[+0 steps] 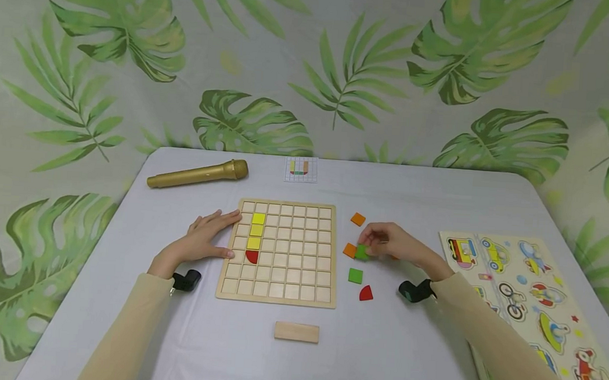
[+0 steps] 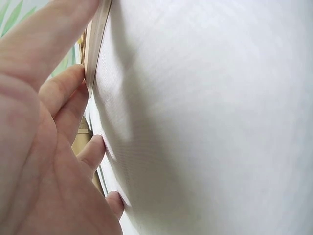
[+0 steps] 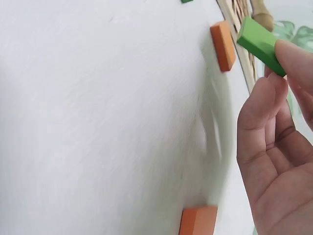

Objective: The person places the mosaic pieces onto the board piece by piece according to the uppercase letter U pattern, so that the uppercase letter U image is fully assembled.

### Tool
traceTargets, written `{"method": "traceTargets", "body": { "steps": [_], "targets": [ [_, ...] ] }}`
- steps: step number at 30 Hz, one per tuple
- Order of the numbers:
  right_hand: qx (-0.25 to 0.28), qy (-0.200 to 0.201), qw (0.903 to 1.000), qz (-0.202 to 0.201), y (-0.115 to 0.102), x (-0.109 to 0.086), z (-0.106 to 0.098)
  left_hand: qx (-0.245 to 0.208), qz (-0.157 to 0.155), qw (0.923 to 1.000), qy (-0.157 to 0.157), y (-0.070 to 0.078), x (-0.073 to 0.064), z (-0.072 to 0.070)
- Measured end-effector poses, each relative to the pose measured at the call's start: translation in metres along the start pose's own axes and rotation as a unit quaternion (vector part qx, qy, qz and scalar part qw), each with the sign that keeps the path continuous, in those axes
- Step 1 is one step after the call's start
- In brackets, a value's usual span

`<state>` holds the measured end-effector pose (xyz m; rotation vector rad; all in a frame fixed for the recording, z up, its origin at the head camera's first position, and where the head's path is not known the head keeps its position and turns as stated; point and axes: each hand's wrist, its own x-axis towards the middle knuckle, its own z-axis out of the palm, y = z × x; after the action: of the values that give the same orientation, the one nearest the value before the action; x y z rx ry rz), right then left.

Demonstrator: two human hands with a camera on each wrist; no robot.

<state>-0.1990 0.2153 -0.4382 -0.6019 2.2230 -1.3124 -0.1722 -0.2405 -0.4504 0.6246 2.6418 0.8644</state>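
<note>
My right hand pinches a green square tile between thumb and fingers, lifted off the cloth in the right wrist view. Close by lie orange square tiles, another green tile and a red quarter-round tile. To the left is a wooden grid board. In one of its columns, three yellow squares run down to a red quarter-round piece. My left hand rests at the board's left edge, fingers spread, thumb and fingertips touching the rim.
A small pattern card lies behind the board, and a gold microphone at the back left. In front of the board is a plain wooden block. A picture puzzle board lies under the right forearm's side of the table.
</note>
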Motion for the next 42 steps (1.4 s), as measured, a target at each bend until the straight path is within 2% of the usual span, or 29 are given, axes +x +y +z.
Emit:
{"method": "traceTargets", "body": {
  "steps": [5,12,18,22,32,42],
  "targets": [
    [0.022,-0.012,0.9996,-0.016,-0.007,0.009,0.009,-0.002,0.0,1.0,0.0,0.001,0.0,0.0],
    [0.04,-0.043,0.9981,-0.017,-0.023,0.028,0.03,0.003,-0.001,1.0,0.0,0.001,0.0,0.001],
    [0.044,-0.065,0.9952,-0.058,-0.037,0.049,0.051,0.006,-0.003,1.0,-0.001,0.0,0.001,0.002],
    [0.035,-0.074,0.9936,-0.077,-0.048,0.064,0.067,0.008,-0.003,1.0,-0.001,-0.001,0.001,0.003],
    [0.008,-0.093,0.9924,-0.08,-0.07,0.099,0.104,0.013,-0.008,0.9999,0.0,0.0,0.001,0.002],
    [-0.054,-0.085,0.9907,-0.092,-0.082,0.113,0.129,0.004,-0.008,1.0,0.002,0.002,0.0,0.001]
  ]
}}
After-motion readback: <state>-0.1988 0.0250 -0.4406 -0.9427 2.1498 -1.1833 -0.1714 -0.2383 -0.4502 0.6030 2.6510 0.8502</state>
